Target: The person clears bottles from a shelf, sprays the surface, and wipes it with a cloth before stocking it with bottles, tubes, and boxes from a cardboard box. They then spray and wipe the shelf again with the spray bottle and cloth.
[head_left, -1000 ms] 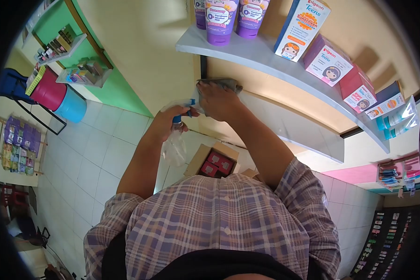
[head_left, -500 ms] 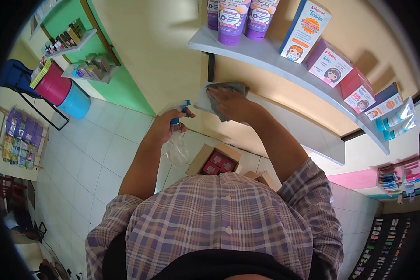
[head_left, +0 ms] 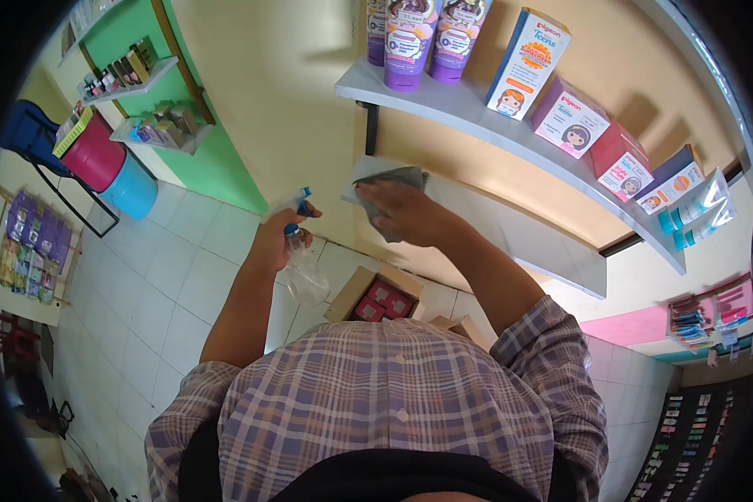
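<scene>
A clear spray bottle with a blue trigger head hangs from my left hand, whose fingers wrap round its neck. Under my right hand a grey cloth is pressed onto the left end of the lower shelf; part of the cloth droops over the front edge. My right palm faces down, with the fingers over the cloth. The bottle is apart from the shelf, to its left and lower.
Above, the upper shelf holds purple tubes, Pigeon boxes and teal-capped tubes. An open carton with red boxes stands on the tiled floor below. Pink and blue tubs and a dark blue chair are at left.
My right hand and the cloth have shifted slightly toward the shelf's left front corner. The left hand, still holding the spray bottle, has moved a little left. The whole view has tilted slightly.
</scene>
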### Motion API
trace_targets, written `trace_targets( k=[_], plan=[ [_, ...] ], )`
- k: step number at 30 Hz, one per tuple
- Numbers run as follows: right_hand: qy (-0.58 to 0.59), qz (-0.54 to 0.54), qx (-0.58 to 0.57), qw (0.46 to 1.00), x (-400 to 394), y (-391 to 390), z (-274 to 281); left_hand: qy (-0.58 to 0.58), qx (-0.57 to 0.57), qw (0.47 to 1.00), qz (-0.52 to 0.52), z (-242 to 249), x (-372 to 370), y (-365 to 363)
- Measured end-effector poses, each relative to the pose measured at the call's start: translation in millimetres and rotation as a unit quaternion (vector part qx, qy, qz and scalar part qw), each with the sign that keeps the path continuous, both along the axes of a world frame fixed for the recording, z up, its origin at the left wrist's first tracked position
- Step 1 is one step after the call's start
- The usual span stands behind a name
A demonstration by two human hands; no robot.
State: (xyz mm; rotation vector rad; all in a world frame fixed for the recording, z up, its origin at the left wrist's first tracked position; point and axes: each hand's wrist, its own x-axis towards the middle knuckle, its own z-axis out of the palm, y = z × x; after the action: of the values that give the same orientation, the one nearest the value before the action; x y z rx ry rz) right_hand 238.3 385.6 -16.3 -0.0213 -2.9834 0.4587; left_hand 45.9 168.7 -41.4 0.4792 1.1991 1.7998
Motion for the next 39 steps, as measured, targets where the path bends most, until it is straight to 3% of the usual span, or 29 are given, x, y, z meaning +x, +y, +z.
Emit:
trace_targets(
  k=[3, 6, 7, 12, 15, 17, 18, 20, 23, 27, 29, 33, 35, 39],
  plan=[
    [-0.043, -0.087, -0.071, 0.993, -6.2, 18.3, 10.0, 0.039, -0.028, 0.998, -0.044, -6.5, 7.8, -5.3],
    [-0.021, -0.089, -0.005, 0.996, -22.1, 17.7, -5.0, 0.113, -0.047, 0.991, -0.052, -9.1, 23.4, -0.8],
    [-0.032, -0.094, 0.052, 0.994, -24.4, 15.2, -6.1, 0.097, -0.065, 0.992, -0.053, -7.6, 28.6, 0.5],
    [-0.027, -0.080, 0.039, 0.996, 20.0, -8.5, 8.3, -0.021, -0.046, 0.997, -0.062, 10.6, 38.5, 8.9],
    [-0.020, -0.127, 0.033, 0.991, 60.3, 3.1, 2.4, 0.061, -0.071, 0.994, -0.059, 32.4, 46.8, 34.4],
    [-0.012, -0.155, 0.033, 0.987, 82.0, 8.7, 0.5, 0.222, -0.104, 0.965, -0.091, 48.6, 47.3, 56.3],
    [-0.011, -0.182, 0.034, 0.983, 92.1, 8.1, 2.5, 0.221, -0.104, 0.965, -0.091, 54.7, 44.4, 68.3],
    [-0.014, -0.230, 0.030, 0.973, 102.5, -3.5, 14.2, 0.333, -0.177, 0.906, -0.193, 66.0, 38.1, 92.1],
    [-0.007, -0.262, 0.035, 0.964, 108.6, -9.2, 12.4, 0.366, -0.224, 0.867, -0.253, 82.1, 47.0, 116.4],
    [0.018, -0.275, 0.020, 0.961, 121.7, -5.4, 12.4, 0.404, -0.250, 0.847, -0.237, 79.8, 57.5, 132.6],
    [0.055, -0.259, -0.050, 0.963, 130.7, 4.0, 11.0, 0.395, -0.274, 0.837, -0.263, 79.5, 59.0, 133.0],
    [0.188, -0.307, -0.117, 0.926, 143.4, 11.5, 10.0, 0.312, -0.200, 0.888, -0.272, 74.9, 51.2, 112.5],
    [0.117, -0.378, 0.132, 0.909, 140.3, 15.8, -0.5, 0.212, -0.114, 0.944, -0.224, 74.6, 50.7, 102.4],
    [0.098, -0.388, 0.086, 0.912, 98.1, 6.0, -9.1, 0.216, -0.131, 0.943, -0.218, 65.5, 53.5, 101.1]
  ],
)
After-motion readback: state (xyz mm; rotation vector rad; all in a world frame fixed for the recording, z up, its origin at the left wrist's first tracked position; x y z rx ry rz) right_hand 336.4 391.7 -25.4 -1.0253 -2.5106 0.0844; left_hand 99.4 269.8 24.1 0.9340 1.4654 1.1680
